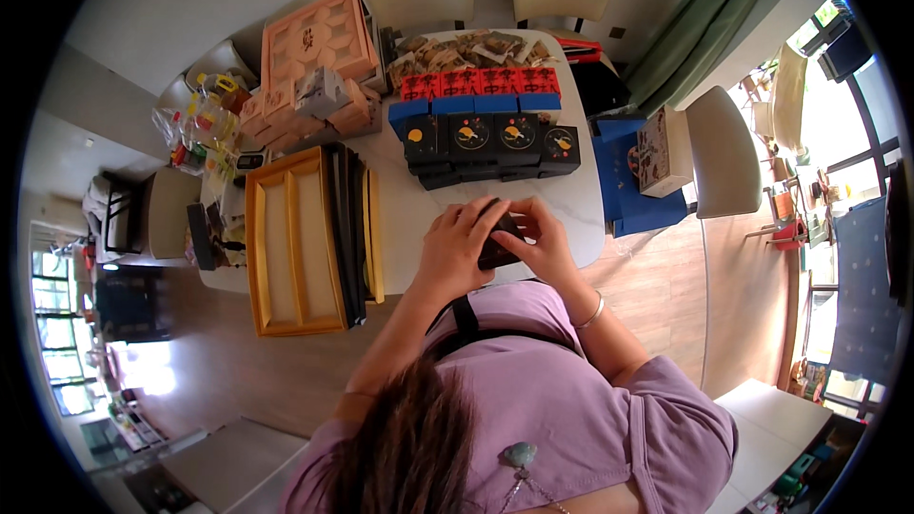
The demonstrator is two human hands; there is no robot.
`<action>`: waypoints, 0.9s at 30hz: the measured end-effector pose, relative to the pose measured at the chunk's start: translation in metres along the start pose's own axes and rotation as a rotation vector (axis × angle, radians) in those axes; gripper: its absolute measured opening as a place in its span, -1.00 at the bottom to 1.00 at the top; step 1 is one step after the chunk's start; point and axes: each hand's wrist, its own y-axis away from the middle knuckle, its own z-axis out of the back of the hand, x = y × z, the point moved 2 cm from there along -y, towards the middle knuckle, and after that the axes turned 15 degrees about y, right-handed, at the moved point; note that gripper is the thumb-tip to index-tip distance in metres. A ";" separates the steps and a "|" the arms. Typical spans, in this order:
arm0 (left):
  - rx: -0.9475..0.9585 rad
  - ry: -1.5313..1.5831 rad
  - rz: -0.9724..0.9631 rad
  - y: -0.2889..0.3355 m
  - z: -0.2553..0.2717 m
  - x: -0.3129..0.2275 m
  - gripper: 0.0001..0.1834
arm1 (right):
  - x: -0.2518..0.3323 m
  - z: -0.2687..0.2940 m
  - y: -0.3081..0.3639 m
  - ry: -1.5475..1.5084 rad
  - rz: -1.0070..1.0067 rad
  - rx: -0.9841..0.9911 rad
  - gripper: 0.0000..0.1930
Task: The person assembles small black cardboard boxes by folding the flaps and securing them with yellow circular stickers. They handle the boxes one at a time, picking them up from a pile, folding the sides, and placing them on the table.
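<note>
Both my hands meet at the near edge of a white table (400, 209) around one small black box (499, 240). My left hand (459, 240) wraps over its left side and top. My right hand (539, 238) grips its right side, a bangle on that wrist. Just beyond them stands a row of black boxes with orange and gold round motifs (495, 143), stacked in layers. Behind that row lie blue boxes (476, 105) and red patterned boxes (481, 82).
A stack of yellow-edged tray inserts (290, 243) and dark sheets lies left of my hands. Large pink boxes (314, 38) and small packets (466, 46) sit farther back. Chairs (724, 152) ring the table; a blue box (624, 176) stands at the right.
</note>
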 end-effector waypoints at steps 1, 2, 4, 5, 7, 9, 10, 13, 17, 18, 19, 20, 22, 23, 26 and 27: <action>0.036 -0.003 -0.023 0.000 -0.002 -0.001 0.06 | 0.000 0.003 -0.002 -0.091 -0.093 0.066 -0.44; 0.071 -0.006 -0.050 -0.001 -0.004 -0.002 0.11 | -0.006 0.008 -0.004 -0.152 -0.136 0.054 -0.40; -0.076 0.022 -0.026 -0.002 -0.007 -0.002 0.17 | -0.021 0.015 -0.007 -0.273 -0.223 0.031 -0.32; -0.206 0.068 0.017 -0.002 -0.008 -0.002 0.17 | -0.019 0.016 -0.008 -0.458 -0.271 -0.032 -0.36; -0.493 0.278 0.032 -0.003 -0.006 0.003 0.13 | -0.011 0.018 -0.012 -0.705 -0.261 -0.144 -0.35; -0.432 0.589 0.281 0.007 -0.019 0.024 0.03 | -0.001 0.016 -0.010 -0.874 -0.240 -0.209 -0.33; -0.399 0.742 0.407 0.013 -0.029 0.037 -0.01 | -0.001 0.010 -0.007 -0.828 -0.237 -0.183 -0.34; -0.290 1.169 0.429 0.014 -0.046 0.049 -0.24 | -0.018 -0.003 0.002 -0.707 -0.217 -0.013 -0.40; -0.138 1.026 0.344 0.013 -0.036 0.040 -0.25 | -0.009 0.012 0.005 -0.424 -0.301 0.063 -0.41; -0.082 0.988 0.321 0.014 -0.035 0.039 -0.25 | -0.009 0.013 0.003 -0.410 -0.271 0.085 -0.42; -0.081 0.967 0.280 0.018 -0.039 0.043 -0.41 | -0.010 0.016 0.001 -0.395 -0.242 0.107 -0.43; -0.086 1.171 0.361 0.019 -0.038 0.042 -0.42 | -0.011 0.017 0.001 -0.381 -0.210 0.123 -0.44; -0.094 1.578 0.526 0.021 -0.031 0.038 -0.41 | -0.011 0.015 0.002 -0.339 -0.175 0.208 -0.46; -0.093 1.551 0.578 0.021 -0.030 0.038 -0.40 | -0.011 0.014 0.001 -0.318 -0.157 0.254 -0.47; -0.082 1.510 0.717 0.023 -0.029 0.042 -0.39 | -0.015 0.008 0.001 -0.178 -0.056 0.279 -0.49; -0.074 1.525 0.753 0.025 -0.029 0.045 -0.40 | -0.014 0.008 0.003 -0.231 -0.093 0.303 -0.50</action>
